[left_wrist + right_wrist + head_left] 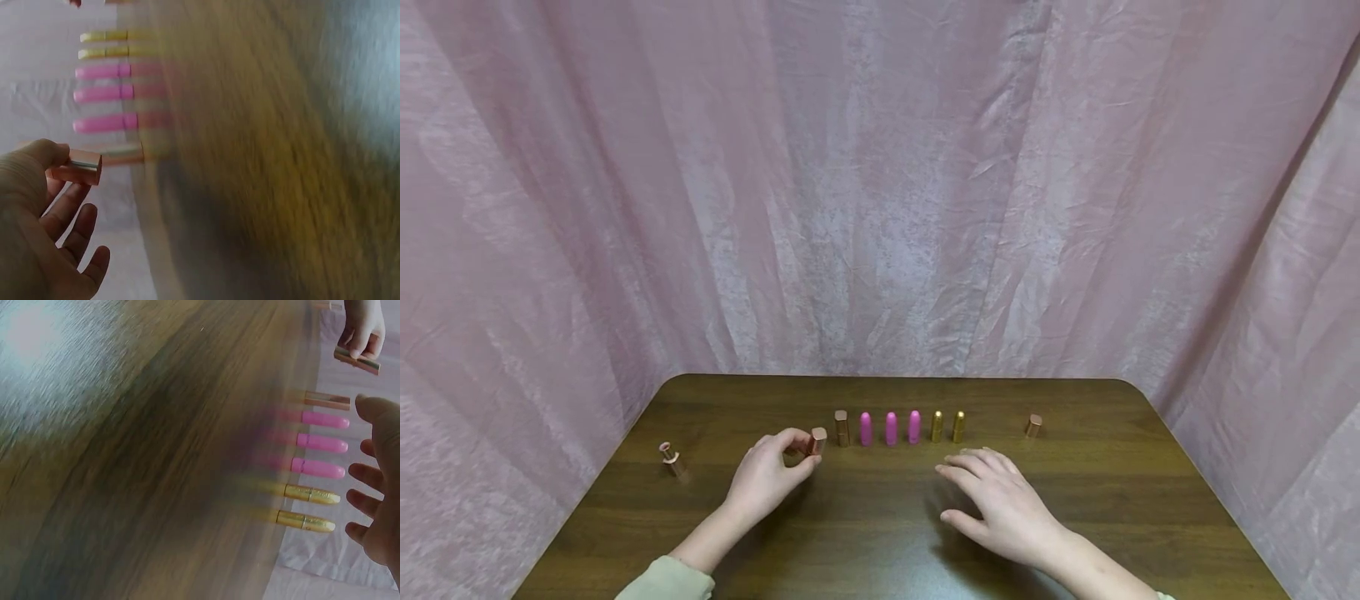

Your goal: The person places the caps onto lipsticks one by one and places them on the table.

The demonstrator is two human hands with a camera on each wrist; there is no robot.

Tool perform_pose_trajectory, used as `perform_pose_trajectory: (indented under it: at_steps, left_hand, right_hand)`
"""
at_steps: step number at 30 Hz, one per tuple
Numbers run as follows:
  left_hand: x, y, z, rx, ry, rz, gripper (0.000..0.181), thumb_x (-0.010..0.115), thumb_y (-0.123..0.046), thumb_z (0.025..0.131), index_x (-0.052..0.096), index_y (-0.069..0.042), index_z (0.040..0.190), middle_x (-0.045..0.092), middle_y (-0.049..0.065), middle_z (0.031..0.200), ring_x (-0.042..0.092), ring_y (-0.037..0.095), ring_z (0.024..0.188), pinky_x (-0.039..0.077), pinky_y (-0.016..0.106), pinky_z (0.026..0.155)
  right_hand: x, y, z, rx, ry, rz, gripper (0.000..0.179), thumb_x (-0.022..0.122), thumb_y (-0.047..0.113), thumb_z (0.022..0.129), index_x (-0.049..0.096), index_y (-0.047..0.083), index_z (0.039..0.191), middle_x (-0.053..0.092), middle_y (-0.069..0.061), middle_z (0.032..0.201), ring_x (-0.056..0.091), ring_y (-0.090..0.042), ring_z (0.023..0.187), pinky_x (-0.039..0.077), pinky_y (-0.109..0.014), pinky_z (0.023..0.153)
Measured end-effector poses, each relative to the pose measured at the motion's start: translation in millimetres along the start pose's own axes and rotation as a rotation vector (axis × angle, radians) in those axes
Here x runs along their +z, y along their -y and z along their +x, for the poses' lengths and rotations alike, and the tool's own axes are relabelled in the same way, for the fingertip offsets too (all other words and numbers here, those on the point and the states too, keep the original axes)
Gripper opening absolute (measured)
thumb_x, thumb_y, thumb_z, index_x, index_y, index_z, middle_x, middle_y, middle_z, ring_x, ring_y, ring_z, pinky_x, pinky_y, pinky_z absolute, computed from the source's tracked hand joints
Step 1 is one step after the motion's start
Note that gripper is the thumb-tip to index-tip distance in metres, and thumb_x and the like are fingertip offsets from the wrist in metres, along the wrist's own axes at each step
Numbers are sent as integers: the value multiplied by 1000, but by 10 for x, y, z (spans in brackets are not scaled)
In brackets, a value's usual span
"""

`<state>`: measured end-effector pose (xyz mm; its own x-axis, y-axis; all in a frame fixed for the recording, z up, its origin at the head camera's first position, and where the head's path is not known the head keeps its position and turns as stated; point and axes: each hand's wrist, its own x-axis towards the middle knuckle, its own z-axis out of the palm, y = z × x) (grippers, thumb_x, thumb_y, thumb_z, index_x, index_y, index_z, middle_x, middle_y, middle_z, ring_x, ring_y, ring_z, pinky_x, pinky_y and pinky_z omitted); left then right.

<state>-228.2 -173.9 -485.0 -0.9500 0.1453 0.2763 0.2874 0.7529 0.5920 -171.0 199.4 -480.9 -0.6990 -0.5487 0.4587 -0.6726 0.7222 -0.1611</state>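
My left hand (767,475) pinches a rose-gold lipstick (817,440) between thumb and fingertips, at the left end of a row of upright lipsticks. In the left wrist view the rose-gold lipstick (84,167) lies between thumb and index finger, the other fingers loosely bent. Nearest to it in the row stands another rose-gold lipstick (842,428). Three pink lipsticks, one in the middle (891,428), and two gold lipsticks, such as the left one (936,426), follow to the right. My right hand (1000,504) hovers over the table with fingers spread, holding nothing.
On the left of the brown wooden table (865,533) stands an uncapped rose-gold lipstick (673,460). A short rose-gold cap (1033,426) stands at the right, apart from the row. Pink curtains (880,208) hang behind the table and at its sides.
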Motion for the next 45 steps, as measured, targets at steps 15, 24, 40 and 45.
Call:
perform_pose_trajectory:
  at_steps: [15, 24, 40, 45]
  left_hand:
    - [87, 355, 374, -115, 85, -108, 31, 76, -26, 94, 70, -10, 120, 73, -1, 111, 67, 27, 111, 50, 52, 96]
    - [195, 378, 487, -98, 126, -88, 38, 75, -26, 95, 67, -7, 126, 73, 1, 114, 65, 29, 114, 49, 53, 98]
    - [280, 433, 474, -82, 127, -135, 27, 76, -23, 95, 71, -9, 118, 73, -3, 106, 67, 25, 108, 50, 50, 96]
    - [243, 464, 432, -63, 145, -149, 44, 77, -27, 94, 66, -7, 131, 71, 6, 122, 63, 30, 118, 47, 52, 102]
  right_hand:
    - [42, -59, -104, 3, 143, -106, 76, 72, 58, 89, 52, 19, 151, 50, -5, 154, 36, -32, 146, -1, -43, 124]
    - [61, -92, -171, 17, 181, -114, 76, 70, 59, 90, 50, 20, 153, 50, -7, 153, 35, -33, 147, 18, -56, 120]
    - [86, -101, -213, 14, 165, -112, 76, 71, 58, 90, 52, 19, 151, 50, -5, 153, 37, -33, 146, 18, -56, 119]
    - [90, -100, -225, 9, 161, -121, 75, 70, 59, 90, 52, 20, 152, 50, -5, 153, 37, -33, 146, 14, -52, 120]
